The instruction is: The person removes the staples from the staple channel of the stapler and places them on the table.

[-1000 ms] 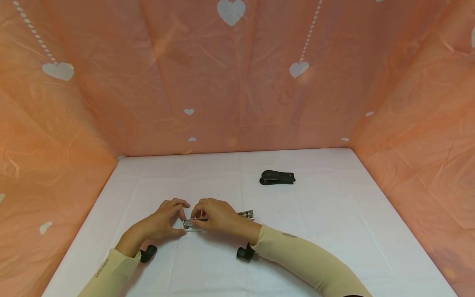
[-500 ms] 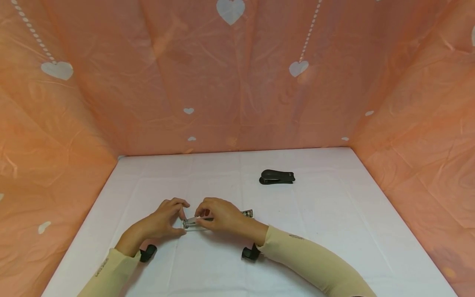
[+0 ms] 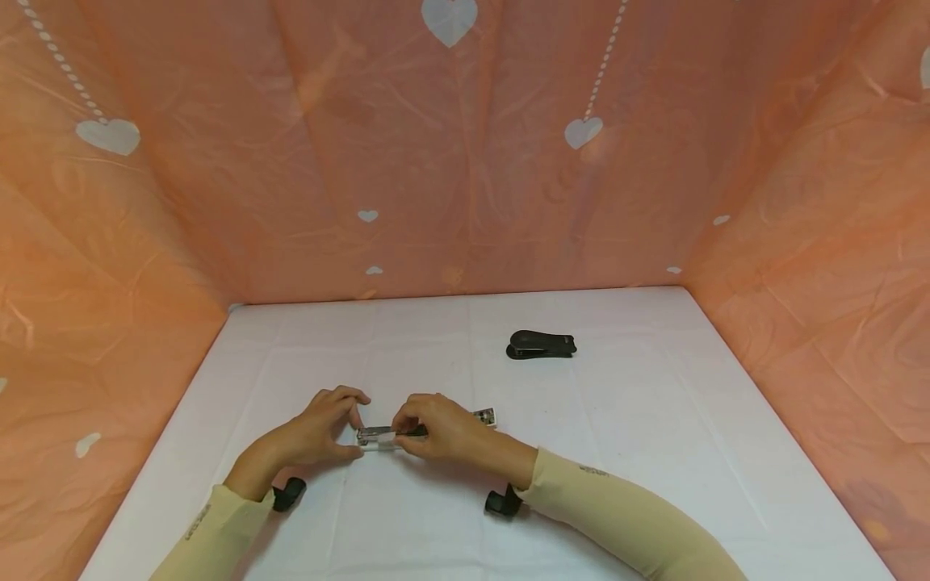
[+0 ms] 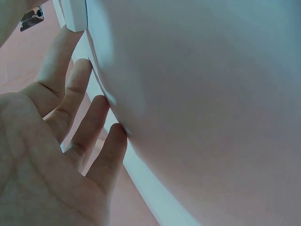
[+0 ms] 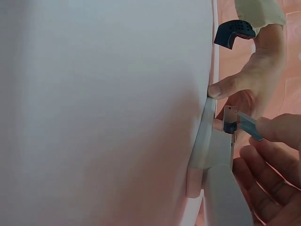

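A white stapler (image 3: 368, 445) lies on the table with its top opened, showing the metal magazine. Its patterned cover end (image 3: 484, 417) sticks out beyond my right hand. My left hand (image 3: 316, 430) steadies the stapler's left end, thumb on the near side and fingers on the far side. In the left wrist view, its fingertips (image 4: 99, 101) rest against the table. My right hand (image 3: 445, 426) pinches a short grey strip (image 5: 250, 125), which looks like a row of staples, between thumb and fingers over the magazine. The right hand hides the stapler's middle.
A black stapler (image 3: 542, 344) lies further back, right of centre. The white-covered table (image 3: 617, 403) is bounded by orange cloth walls (image 3: 465, 202) at the back and both sides. Black wrist cameras (image 3: 289, 494) hang under both wrists.
My right hand has moved a little to the right along the stapler, uncovering more of the magazine and the grey strip. My left hand has stayed in place.
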Demonstrator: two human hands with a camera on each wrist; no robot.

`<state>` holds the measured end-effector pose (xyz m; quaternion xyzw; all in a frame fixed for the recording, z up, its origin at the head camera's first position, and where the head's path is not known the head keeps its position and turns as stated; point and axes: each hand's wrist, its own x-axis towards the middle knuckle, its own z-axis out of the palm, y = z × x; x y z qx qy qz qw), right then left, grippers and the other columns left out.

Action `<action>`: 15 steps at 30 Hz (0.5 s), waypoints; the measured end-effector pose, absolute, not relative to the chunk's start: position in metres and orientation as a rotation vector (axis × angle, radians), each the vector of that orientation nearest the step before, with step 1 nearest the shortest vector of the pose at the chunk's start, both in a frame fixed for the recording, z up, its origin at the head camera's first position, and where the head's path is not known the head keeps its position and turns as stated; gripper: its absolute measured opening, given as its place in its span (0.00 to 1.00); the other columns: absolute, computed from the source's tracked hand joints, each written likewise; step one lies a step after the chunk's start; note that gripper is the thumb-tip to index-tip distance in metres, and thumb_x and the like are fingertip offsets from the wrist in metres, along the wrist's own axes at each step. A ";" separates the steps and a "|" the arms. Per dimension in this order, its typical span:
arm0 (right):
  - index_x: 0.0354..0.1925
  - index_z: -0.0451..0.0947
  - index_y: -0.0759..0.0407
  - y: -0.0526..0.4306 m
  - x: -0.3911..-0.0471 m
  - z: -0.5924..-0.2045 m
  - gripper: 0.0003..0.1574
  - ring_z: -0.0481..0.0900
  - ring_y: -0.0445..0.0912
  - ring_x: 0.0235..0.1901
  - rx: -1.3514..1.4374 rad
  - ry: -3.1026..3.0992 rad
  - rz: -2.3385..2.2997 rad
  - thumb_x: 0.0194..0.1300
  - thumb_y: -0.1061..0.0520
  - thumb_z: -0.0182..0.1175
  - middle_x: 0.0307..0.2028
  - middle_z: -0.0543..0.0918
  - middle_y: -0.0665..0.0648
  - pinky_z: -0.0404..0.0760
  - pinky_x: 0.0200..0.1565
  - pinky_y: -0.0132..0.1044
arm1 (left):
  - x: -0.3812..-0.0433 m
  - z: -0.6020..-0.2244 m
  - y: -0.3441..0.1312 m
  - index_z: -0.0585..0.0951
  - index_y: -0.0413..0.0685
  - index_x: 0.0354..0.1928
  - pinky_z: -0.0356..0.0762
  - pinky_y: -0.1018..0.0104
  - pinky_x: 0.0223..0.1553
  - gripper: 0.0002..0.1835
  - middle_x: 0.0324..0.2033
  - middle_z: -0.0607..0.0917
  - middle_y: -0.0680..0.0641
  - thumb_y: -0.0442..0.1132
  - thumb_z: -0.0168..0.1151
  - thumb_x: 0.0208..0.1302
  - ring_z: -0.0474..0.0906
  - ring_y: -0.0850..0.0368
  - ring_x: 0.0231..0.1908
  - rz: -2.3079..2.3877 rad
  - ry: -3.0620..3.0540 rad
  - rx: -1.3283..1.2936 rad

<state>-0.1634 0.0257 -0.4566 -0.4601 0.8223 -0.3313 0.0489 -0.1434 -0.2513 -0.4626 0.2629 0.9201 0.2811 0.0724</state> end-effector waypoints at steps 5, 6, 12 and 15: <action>0.46 0.87 0.60 0.028 -0.160 -0.458 0.07 0.85 0.39 0.40 -1.418 2.504 -1.029 0.71 0.60 0.72 0.40 0.87 0.53 0.81 0.47 0.26 | -0.143 -0.462 -0.251 0.77 0.59 0.36 0.70 0.33 0.62 0.19 0.65 0.78 0.42 0.40 0.83 0.57 0.70 0.33 0.63 0.846 2.756 0.779; 0.46 0.87 0.60 0.029 -0.160 -0.458 0.07 0.84 0.39 0.40 -1.415 2.503 -1.034 0.71 0.60 0.72 0.40 0.87 0.53 0.81 0.46 0.25 | -0.143 -0.462 -0.251 0.77 0.59 0.36 0.70 0.33 0.62 0.19 0.65 0.78 0.42 0.40 0.83 0.57 0.70 0.33 0.63 0.847 2.754 0.778; 0.47 0.87 0.60 0.033 -0.154 -0.458 0.09 0.82 0.37 0.39 -1.410 2.489 -1.026 0.71 0.60 0.72 0.40 0.86 0.52 0.79 0.45 0.24 | -0.143 -0.462 -0.252 0.76 0.59 0.36 0.70 0.34 0.62 0.19 0.65 0.77 0.43 0.39 0.83 0.56 0.69 0.34 0.63 0.856 2.753 0.786; 0.47 0.88 0.60 0.033 -0.153 -0.458 0.09 0.80 0.35 0.39 -1.429 2.505 -0.983 0.71 0.59 0.73 0.40 0.87 0.51 0.78 0.46 0.24 | -0.142 -0.462 -0.252 0.77 0.59 0.36 0.70 0.34 0.61 0.20 0.64 0.78 0.42 0.39 0.84 0.56 0.70 0.33 0.61 0.857 2.765 0.812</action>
